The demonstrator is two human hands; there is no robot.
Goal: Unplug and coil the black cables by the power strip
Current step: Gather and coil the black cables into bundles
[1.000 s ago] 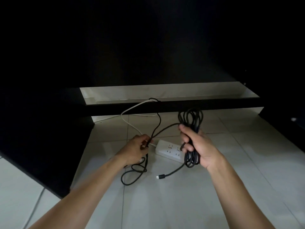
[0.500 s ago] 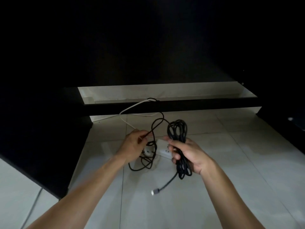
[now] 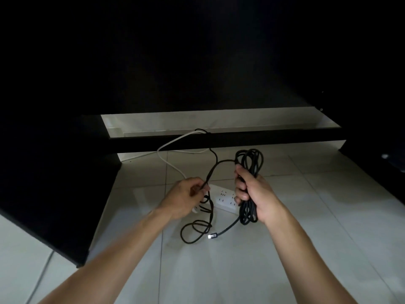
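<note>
My right hand grips a coiled bundle of black cable, its loops sticking out above and below the fist. A loose tail ends in a small plug just above the tiled floor. My left hand pinches a strand of the same black cable that arcs across to the bundle. More black cable lies in a loop on the floor below my left hand. The white power strip lies on the tiles between and behind my hands, partly hidden.
A white cord runs from the power strip area up over a dark crossbar of the black furniture. A dark panel stands at the left. Light tiles spread toward me and to the right.
My right hand has lifted the coil up and to the right, adding another loop. My left hand stayed near the strip, letting the strand slide through; the plug end shifted on the floor.
</note>
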